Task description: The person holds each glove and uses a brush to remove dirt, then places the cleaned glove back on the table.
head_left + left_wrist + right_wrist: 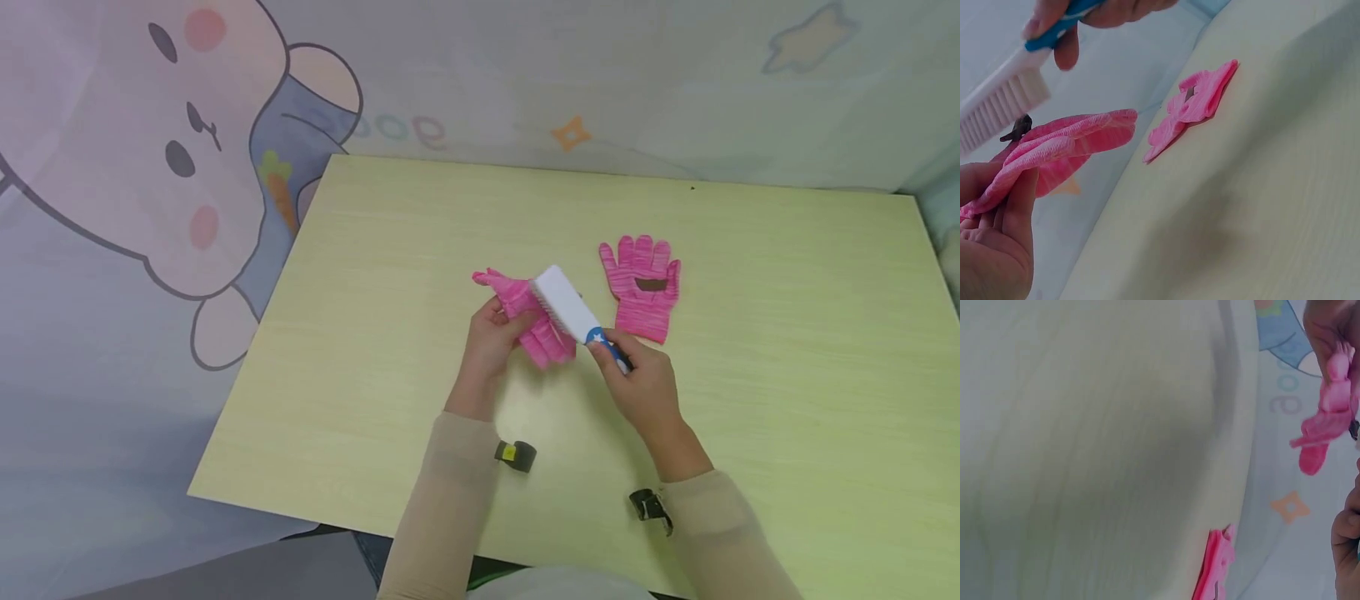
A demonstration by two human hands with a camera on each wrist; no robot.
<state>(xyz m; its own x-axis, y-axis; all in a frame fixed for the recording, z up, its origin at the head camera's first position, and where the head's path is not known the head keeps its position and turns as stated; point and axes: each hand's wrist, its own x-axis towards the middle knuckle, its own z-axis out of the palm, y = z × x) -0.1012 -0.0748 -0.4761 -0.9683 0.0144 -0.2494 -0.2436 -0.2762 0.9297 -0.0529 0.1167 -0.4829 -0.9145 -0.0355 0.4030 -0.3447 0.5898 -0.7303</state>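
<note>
My left hand (491, 342) holds a pink knitted glove (551, 343) above the table, its thumb pressed on the fabric; the glove's fingers hang loose. A small dark piece (1019, 128) sticks up from the held glove in the left wrist view. My right hand (643, 379) grips the blue handle (611, 350) of a white-headed brush (566, 304). The pale bristles (1007, 106) face the glove; whether they touch it I cannot tell. A second pink glove (647, 308) lies flat on the table to the right, fingers pointing away, with a dark brown patch on it.
The pale wood-grain table (360, 333) reaches back to a printed curtain (525, 75) with a cartoon bear. Black straps (516, 456) with hardware sit by both wrists. A grey surface (247, 575) is at the lower left, below the table's edge.
</note>
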